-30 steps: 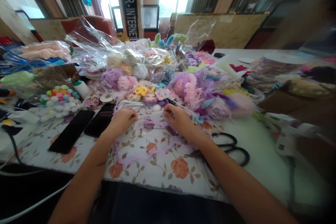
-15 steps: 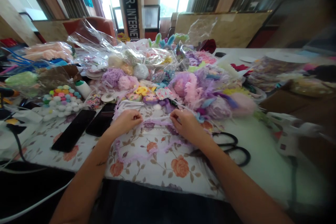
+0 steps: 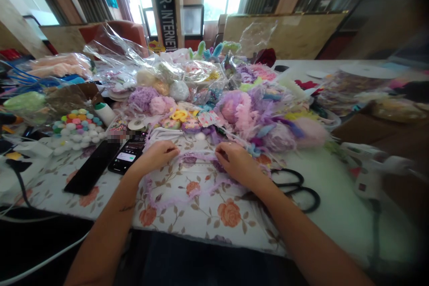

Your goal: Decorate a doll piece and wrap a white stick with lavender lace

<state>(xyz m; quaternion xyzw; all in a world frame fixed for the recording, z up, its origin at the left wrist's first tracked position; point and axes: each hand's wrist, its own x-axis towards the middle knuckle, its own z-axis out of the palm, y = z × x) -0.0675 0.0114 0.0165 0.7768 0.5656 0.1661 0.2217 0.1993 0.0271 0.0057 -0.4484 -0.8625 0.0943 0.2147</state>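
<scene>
A fuzzy lilac yarn [image 3: 200, 156] runs between my two hands over the flowered cloth [image 3: 197, 212]. More of it lies in a loose loop below them. My left hand [image 3: 161, 154] pinches the yarn, its fingers curled at the left end of the stretch. At the other end my right hand [image 3: 234, 156] is closed on the yarn too, thumb and fingers together. Scissors [image 3: 306, 196] with black handles lie under and beside my right forearm, their blades partly hidden. Near my left wrist is a phone [image 3: 122, 161] with its screen lit.
A dark phone [image 3: 90, 170] lies farther left. Coloured pompoms [image 3: 78, 127], lilac and pink yarn balls [image 3: 147, 98] and clear plastic bags [image 3: 117, 53] crowd the back. At right are a white glue gun [image 3: 365, 170] and a cardboard box [image 3: 375, 129].
The phone screen near my left wrist has lit up. Both hands have shifted only slightly, and the yarn between them hangs a little lower.
</scene>
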